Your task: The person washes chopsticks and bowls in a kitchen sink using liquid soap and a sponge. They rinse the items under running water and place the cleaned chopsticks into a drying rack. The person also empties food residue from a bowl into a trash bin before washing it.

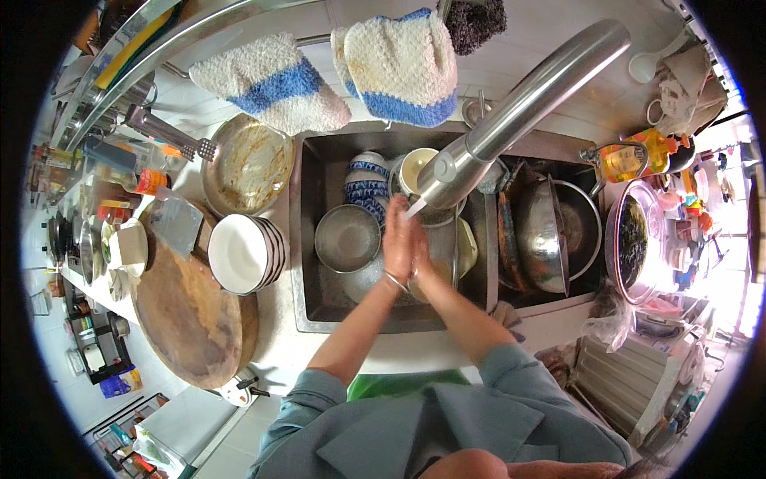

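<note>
Over the left basin of the dark sink, my left hand and my right hand are pressed palm to palm. Their fingers lie close together, with no object visible between them. A thin stream of water from the metal faucet falls at my fingertips. My left wrist wears a bangle. Beneath and around my hands are a grey metal bowl, several blue-and-white bowls and a cream-coloured cup. A pale green dish is partly hidden at the basin's right side.
White bowls are stacked left of the sink, near a thick round wooden chopping board and a stained pan. The right basin holds a wok. Two towels hang behind. A bottle of yellow-orange liquid stands at right.
</note>
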### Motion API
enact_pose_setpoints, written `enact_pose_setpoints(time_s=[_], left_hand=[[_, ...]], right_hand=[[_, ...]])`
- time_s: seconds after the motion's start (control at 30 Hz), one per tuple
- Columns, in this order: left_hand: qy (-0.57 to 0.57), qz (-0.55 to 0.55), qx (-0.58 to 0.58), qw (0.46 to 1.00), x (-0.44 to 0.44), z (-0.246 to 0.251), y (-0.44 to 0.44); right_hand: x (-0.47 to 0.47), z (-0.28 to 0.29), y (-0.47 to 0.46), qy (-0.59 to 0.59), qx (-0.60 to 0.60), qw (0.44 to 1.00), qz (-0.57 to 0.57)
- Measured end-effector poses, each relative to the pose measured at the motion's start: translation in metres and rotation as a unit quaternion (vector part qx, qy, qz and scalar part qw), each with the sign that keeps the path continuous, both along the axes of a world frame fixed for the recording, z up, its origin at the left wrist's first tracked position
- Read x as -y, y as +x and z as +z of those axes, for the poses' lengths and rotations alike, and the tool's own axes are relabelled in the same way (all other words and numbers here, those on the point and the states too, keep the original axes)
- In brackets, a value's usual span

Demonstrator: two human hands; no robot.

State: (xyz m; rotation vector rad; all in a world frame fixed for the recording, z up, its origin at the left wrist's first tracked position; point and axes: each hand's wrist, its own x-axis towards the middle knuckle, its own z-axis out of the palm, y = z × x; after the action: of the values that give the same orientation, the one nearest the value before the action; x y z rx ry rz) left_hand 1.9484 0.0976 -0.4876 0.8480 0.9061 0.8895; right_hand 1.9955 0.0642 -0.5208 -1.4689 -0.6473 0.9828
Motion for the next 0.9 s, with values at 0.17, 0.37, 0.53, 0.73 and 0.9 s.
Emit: enact_pose_setpoints(time_s=[0.17, 0.37, 0.53, 0.73, 0.9], left_hand=[[0.042, -0.064, -0.027, 0.997, -0.008, 0.003, -0.006], [-0.164, -0.067, 0.008, 0.984, -0.043, -0.001, -0.016], [-0.050, -0.052, -0.036, 0.997, 0.001, -0.023, -0.005], [-0.079, -0.056, -0.049, 0.994, -0.018, -0.006, -0.003], [-0.086, -0.044, -0.021, 0.995, -0.027, -0.036, -0.015]], right_hand=[[0.002, 0.005, -0.009, -0.055, -0.074, 0.996, -0.023], [-0.001, 0.048, -0.027, 0.059, -0.018, 0.997, 0.043], [-0.008, -0.028, -0.005, 0.045, -0.104, 0.992, -0.051], [-0.005, -0.027, -0.018, 0.016, -0.149, 0.983, -0.102], [-0.011, 0.046, -0.025, -0.050, -0.199, 0.978, -0.042]])
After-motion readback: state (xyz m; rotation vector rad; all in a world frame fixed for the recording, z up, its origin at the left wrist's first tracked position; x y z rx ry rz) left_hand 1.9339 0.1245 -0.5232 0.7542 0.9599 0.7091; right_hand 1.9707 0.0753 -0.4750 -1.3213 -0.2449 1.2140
